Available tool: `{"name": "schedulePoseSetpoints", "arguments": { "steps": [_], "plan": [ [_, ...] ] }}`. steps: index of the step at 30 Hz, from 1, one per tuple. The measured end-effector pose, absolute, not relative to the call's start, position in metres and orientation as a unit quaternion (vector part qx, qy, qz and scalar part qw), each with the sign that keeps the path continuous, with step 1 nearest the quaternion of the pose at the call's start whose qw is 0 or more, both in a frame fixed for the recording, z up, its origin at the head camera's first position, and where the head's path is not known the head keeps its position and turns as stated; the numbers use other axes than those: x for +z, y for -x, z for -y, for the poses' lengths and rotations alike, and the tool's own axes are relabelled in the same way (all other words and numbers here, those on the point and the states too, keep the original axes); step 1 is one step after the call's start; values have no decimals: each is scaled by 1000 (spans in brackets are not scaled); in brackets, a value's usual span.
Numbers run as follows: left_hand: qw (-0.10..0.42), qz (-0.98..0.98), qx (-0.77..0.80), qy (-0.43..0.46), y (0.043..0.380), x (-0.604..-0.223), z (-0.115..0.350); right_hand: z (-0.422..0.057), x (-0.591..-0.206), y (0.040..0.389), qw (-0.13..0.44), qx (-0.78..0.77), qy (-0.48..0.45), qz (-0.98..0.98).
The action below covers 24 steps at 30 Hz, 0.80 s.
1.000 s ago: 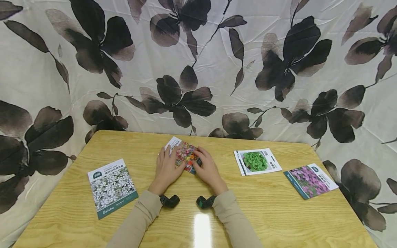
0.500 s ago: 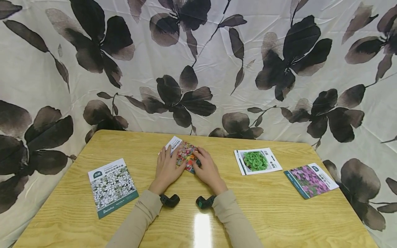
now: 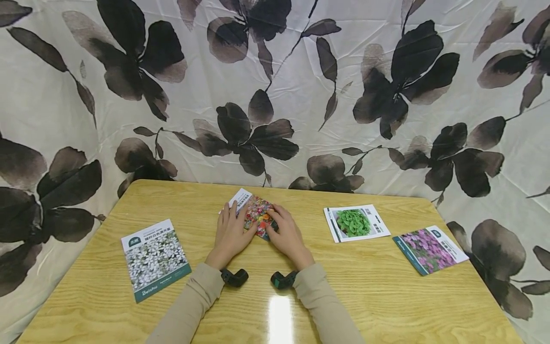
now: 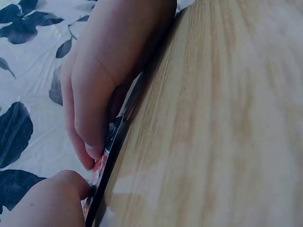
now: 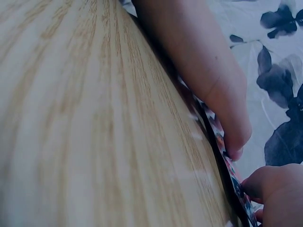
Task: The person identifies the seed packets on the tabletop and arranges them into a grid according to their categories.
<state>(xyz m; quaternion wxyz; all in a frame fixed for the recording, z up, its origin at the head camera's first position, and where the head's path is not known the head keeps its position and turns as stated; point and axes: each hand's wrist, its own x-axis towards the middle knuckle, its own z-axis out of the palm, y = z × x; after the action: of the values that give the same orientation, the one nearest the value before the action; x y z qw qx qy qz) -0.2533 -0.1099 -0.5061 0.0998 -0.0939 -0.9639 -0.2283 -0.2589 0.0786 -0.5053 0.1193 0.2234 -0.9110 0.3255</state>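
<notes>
A seed packet printed with mixed red, orange and pink flowers lies at a slant near the back middle of the wooden table. My left hand rests over its left side, fingers stretched across the white top part and thumb toward the centre. On its right side rests my right hand, fingers bent a little and fingertips on the printed picture. The left wrist view shows the packet's thin dark edge against the tabletop, under the fingertips. In the right wrist view my right thumb touches the packet's face.
To the left lies a seed packet with white flowers. On the right are a white packet picturing green leaves and a packet with purple-pink flowers. A floral cloth hangs behind the table's back edge.
</notes>
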Motion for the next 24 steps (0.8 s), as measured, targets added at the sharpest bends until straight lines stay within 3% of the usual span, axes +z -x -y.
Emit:
{"name": "schedulePoseSetpoints", "arguments": {
  "steps": [24],
  "plan": [
    [89, 961, -222, 136, 253, -509, 111, -73, -505, 248, 150, 283, -192, 928]
  ]
}}
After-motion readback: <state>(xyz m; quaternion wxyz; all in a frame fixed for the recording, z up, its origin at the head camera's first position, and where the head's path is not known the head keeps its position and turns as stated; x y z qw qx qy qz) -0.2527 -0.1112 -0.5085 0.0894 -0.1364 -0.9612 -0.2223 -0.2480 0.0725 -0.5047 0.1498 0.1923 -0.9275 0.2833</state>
